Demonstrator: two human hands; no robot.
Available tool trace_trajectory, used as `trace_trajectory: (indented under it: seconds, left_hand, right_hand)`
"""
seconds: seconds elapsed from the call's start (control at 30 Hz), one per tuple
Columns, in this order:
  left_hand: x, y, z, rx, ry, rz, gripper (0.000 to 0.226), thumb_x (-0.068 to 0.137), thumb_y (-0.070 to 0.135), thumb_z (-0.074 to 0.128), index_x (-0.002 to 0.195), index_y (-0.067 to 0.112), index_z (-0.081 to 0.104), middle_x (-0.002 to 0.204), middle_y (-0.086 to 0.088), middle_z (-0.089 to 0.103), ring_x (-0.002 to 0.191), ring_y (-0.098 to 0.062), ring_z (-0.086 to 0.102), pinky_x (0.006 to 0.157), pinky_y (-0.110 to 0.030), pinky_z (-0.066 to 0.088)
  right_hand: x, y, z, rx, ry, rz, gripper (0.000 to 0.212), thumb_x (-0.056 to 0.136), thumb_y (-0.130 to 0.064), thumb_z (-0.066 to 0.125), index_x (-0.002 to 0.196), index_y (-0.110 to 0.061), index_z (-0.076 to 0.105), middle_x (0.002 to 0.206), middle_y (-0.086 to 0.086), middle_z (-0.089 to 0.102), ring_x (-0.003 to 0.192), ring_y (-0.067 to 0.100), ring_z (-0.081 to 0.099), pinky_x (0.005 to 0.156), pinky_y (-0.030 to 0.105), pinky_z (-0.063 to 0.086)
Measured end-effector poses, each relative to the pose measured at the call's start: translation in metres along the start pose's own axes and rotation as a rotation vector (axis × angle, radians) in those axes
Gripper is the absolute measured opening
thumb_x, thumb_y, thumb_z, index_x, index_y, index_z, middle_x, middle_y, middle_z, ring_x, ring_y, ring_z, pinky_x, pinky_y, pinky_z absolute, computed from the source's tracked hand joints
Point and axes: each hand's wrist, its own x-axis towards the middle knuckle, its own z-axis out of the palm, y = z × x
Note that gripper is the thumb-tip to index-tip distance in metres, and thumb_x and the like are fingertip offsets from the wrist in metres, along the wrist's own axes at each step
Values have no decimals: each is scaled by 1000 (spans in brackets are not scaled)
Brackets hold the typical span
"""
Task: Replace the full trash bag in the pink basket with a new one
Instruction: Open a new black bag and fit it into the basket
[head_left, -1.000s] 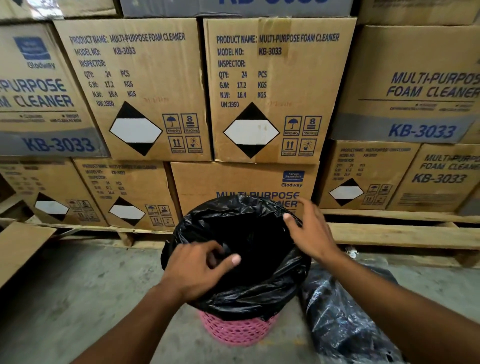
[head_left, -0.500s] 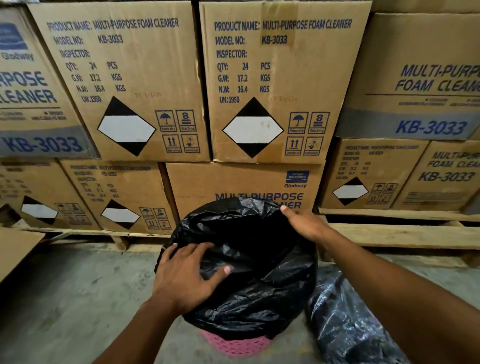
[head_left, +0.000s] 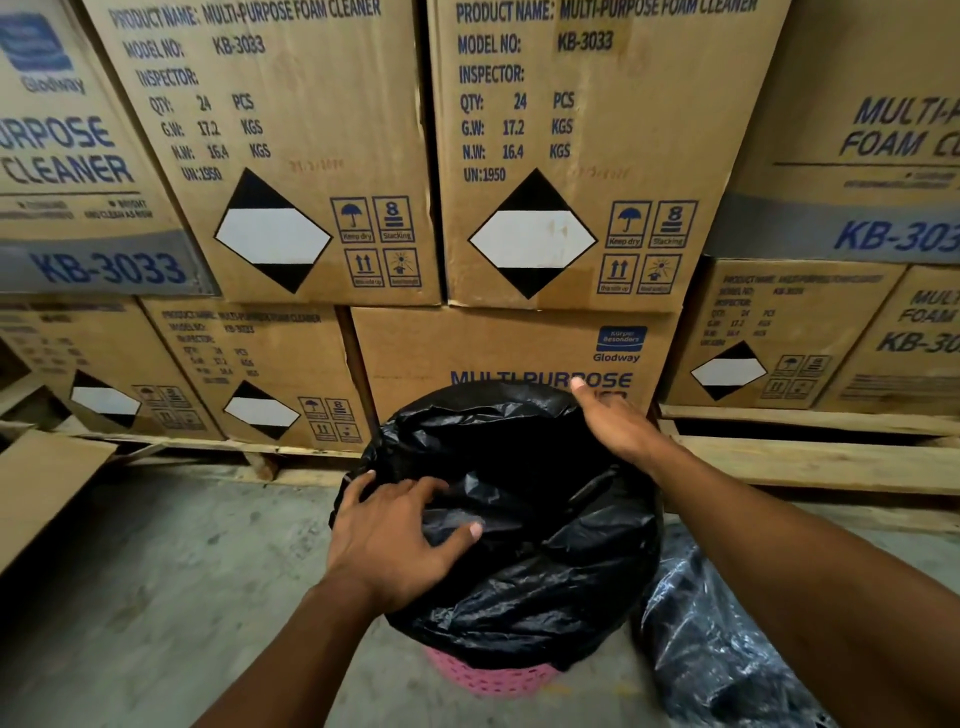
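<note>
We see the pink basket (head_left: 491, 678) standing on the concrete floor (head_left: 130, 597) in front of the stacked foam-cleaner cartons (head_left: 561, 156), with only its lower wall showing beneath the new black trash bag (head_left: 530, 519) that drapes over its rim. A second earlier the left hand (head_left: 395, 540) was curled, pinching plastic at the near edge of the basket; now it lies flat with fingers spread, pressing the film over the near-left rim without gripping it. The right hand (head_left: 615, 423) has slid from inside the opening out to the far-right rim, its fingers extended along the edge — whether they pinch the film or merely rest on it, we cannot tell. The bag's skirt now hangs lower down the basket wall than before, so less pink remains visible. We read this as the liner being seated and smoothed — the closing step of the replacement. The full trash bag (head_left: 727, 649) lies on the floor just to the right of the basket, already out of it. What seems to remain is evening the overhang around the rim and carrying the full bag away.
</note>
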Motion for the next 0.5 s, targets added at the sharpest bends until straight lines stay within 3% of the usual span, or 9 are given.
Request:
trace_trajectory:
  seconds: [0.1, 0.2, 0.23, 0.3, 0.37, 0.5]
  left_hand:
    - [2, 0, -1, 10, -22, 0, 75, 73, 90, 24, 117, 43, 62, 105, 17, 72, 113, -4, 61, 122, -42, 9]
    - [2, -1, -1, 15, -45, 6, 68, 74, 86, 28, 114, 43, 63, 102, 18, 72, 110, -3, 62, 121, -40, 6]
    - [2, -1, -1, 18, -55, 6, 67, 73, 85, 29, 113, 43, 63, 101, 18, 72, 110, -3, 62, 120, -40, 6]
    - [3, 0, -3, 36, -95, 8, 64, 73, 83, 32, 110, 43, 65, 97, 18, 73, 108, -3, 63, 120, -40, 4]
    - [2, 0, -3, 51, -125, 8, 59, 73, 80, 36, 106, 43, 68, 92, 17, 73, 106, -5, 64, 121, -41, 4]
    - [-5, 0, -3, -105, 23, -15, 40, 81, 63, 48, 103, 38, 69, 97, 16, 74, 107, -6, 64, 121, -38, 11]
  right_hand:
    - [-5, 5, -2, -86, 68, 4, 83, 91, -75, 22, 147, -17, 43, 156, 12, 40, 142, 34, 36, 116, 49, 29]
    - [-33, 11, -1, -391, 425, -290, 57, 96, -58, 36, 134, -19, 49, 139, 11, 52, 127, 33, 46, 104, 50, 41]
    - [-48, 13, 1, -440, 466, -422, 52, 94, -56, 40, 132, -22, 49, 136, 8, 52, 126, 30, 45, 102, 49, 42]
    - [-75, 21, 8, -535, 411, -582, 57, 86, -60, 46, 133, -28, 46, 139, 1, 45, 132, 24, 39, 102, 48, 41]
    - [-95, 40, 16, -567, 303, -565, 69, 82, -69, 47, 140, -33, 38, 150, -3, 33, 142, 22, 28, 109, 48, 35]
    - [-119, 80, 19, -226, 133, -404, 84, 87, -74, 38, 154, -28, 20, 164, -11, 7, 151, 17, 14, 119, 39, 21]
